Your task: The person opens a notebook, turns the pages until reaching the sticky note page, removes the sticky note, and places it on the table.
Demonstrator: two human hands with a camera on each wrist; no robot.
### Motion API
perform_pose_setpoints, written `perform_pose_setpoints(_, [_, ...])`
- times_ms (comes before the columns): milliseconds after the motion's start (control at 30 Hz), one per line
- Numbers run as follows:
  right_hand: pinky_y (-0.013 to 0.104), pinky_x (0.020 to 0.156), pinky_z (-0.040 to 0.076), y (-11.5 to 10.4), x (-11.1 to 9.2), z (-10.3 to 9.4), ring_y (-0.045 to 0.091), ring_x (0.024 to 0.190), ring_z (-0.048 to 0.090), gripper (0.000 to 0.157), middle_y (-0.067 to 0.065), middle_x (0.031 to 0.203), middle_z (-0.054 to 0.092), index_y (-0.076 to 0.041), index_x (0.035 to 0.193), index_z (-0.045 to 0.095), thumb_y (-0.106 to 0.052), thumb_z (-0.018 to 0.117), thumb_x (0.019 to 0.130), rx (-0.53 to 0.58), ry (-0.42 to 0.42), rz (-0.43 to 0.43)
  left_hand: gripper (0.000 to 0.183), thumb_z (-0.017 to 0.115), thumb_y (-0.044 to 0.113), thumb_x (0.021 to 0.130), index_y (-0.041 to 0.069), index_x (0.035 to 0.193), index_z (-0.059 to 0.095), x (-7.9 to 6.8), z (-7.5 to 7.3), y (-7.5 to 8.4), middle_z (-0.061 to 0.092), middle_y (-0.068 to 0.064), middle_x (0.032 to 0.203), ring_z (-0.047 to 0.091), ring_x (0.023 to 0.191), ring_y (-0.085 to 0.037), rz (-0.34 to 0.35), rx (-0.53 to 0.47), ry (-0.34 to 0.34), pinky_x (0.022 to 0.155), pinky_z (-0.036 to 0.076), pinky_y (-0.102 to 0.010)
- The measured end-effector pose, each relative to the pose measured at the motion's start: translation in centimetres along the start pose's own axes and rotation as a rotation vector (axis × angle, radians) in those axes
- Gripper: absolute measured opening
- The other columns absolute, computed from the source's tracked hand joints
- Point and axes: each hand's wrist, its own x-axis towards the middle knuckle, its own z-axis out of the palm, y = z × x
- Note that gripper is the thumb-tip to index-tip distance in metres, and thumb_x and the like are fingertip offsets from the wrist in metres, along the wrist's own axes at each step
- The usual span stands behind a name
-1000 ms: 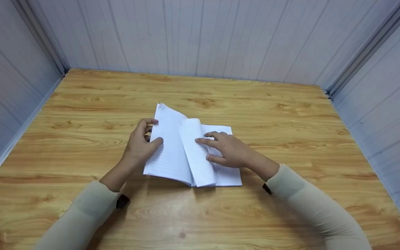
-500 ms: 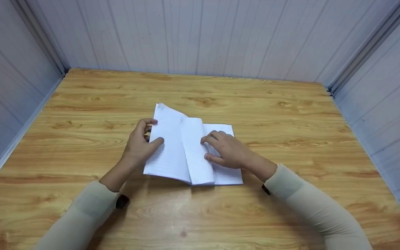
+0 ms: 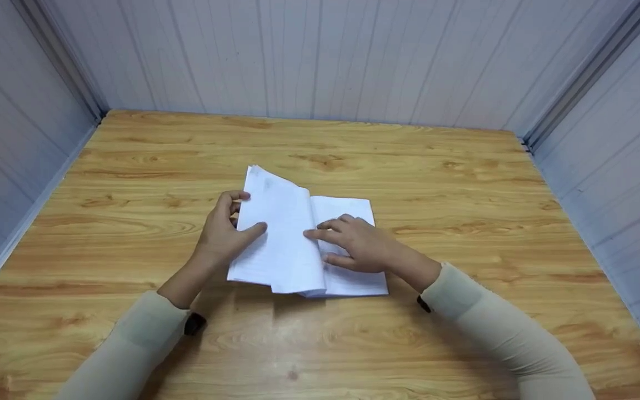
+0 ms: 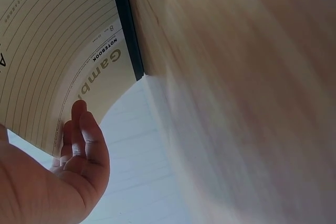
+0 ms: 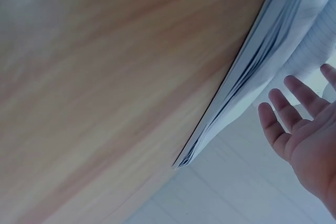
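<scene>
An open notebook (image 3: 348, 208) with white lined pages lies mid-table in the head view. My left hand (image 3: 221, 236) grips its raised left half, thumb on the page and fingers behind. The left wrist view shows the tan cover (image 4: 58, 61) with printed lines, the word NOTEBOOK and a dark spine, with my left fingers against its underside. A loose page (image 3: 292, 244) lies over the left half, curving up near the middle. My right hand (image 3: 361, 244) reaches over the right half, its extended index fingertip at that page's curve. Stacked page edges (image 5: 241, 77) show in the right wrist view.
The wood-grain table (image 3: 448, 183) stretches around the notebook on all sides. Pale panelled walls (image 3: 320, 61) enclose it at the back, left and right. Both forearms wear light sleeves (image 3: 492, 316), with a small dark object at each wrist.
The page that curled over the middle has swung left onto the left half. The right fingers bent and drew back a little, then extended left again. The left hand keeps its hold.
</scene>
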Motion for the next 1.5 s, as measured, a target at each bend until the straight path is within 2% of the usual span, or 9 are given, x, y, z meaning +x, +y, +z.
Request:
perform_pose_setpoints(167, [0.046,0.096,0.043,-0.2,0.1,0.0,0.028,0.117,0.052,0.050,0.004,0.137,0.053,-0.033,0.147,0.037,-0.041,0.047,0.098,-0.035,-0.015,-0.036,0.062,0.072,0.016,0.079,0.008,0.131,0.040,-0.1,0.0,-0.2,0.061,-0.014,0.122,0.059,0.099,-0.026,-0.008,0.017,-0.006,0.083,0.047,-0.031])
perform_pose_setpoints(300, [0.046,0.093,0.043,-0.1,0.1,0.1,0.028,0.117,0.051,0.048,0.005,0.136,0.054,-0.029,0.143,0.044,-0.040,0.049,0.097,-0.041,-0.019,0.006,0.061,0.072,0.012,0.077,0.010,0.130,0.041,0.0,0.0,-0.3,0.062,-0.013,0.116,0.060,0.094,-0.025,-0.014,0.006,-0.003,0.079,0.047,-0.028])
perform_pose_setpoints(600, [0.051,0.087,0.045,1.1,-0.2,-0.3,0.032,0.112,0.053,0.040,0.010,0.125,0.058,-0.017,0.128,0.058,-0.033,0.058,0.092,-0.041,0.035,0.295,0.058,0.067,0.007,0.078,0.009,0.130,0.041,-0.1,-0.1,-0.3,0.060,-0.015,0.119,0.060,0.095,-0.026,0.008,-0.016,-0.004,0.081,0.045,-0.030])
perform_pose_setpoints(800, [0.057,0.096,0.034,2.5,-0.9,-0.5,0.037,0.126,0.043,0.053,0.014,0.137,0.049,-0.014,0.136,0.052,-0.041,0.057,0.091,-0.047,-0.061,0.526,0.059,0.066,0.007,0.079,0.010,0.132,0.040,0.0,-0.1,-0.2,0.060,-0.016,0.120,0.061,0.097,-0.028,0.010,-0.003,-0.010,0.084,0.045,-0.033])
perform_pose_setpoints(967, [0.059,0.101,0.028,3.5,-1.4,-0.4,0.039,0.135,0.031,0.065,0.017,0.147,0.039,-0.011,0.144,0.043,-0.046,0.055,0.092,-0.037,-0.151,0.638,0.059,0.066,0.006,0.078,0.010,0.131,0.041,-0.1,0.0,-0.2,0.059,-0.016,0.120,0.061,0.100,-0.028,0.007,-0.019,-0.011,0.087,0.045,-0.035])
perform_pose_setpoints(1167, [0.059,0.104,0.026,4.1,-1.5,-0.5,0.041,0.138,0.026,0.070,0.018,0.149,0.034,-0.009,0.148,0.037,-0.049,0.052,0.093,-0.021,-0.171,0.680,0.059,0.066,0.005,0.077,0.009,0.131,0.041,0.0,0.0,-0.1,0.058,-0.017,0.121,0.060,0.101,-0.028,0.012,-0.030,-0.008,0.088,0.045,-0.035])
perform_pose_setpoints(1500, [0.063,0.107,0.022,4.7,-1.6,-0.3,0.044,0.141,0.018,0.073,0.021,0.154,0.025,-0.009,0.152,0.025,-0.049,0.046,0.096,0.031,-0.204,0.680,0.058,0.065,0.005,0.078,0.009,0.131,0.041,0.0,-0.1,-0.1,0.058,-0.016,0.122,0.059,0.104,-0.028,0.006,-0.030,-0.014,0.090,0.045,-0.036])
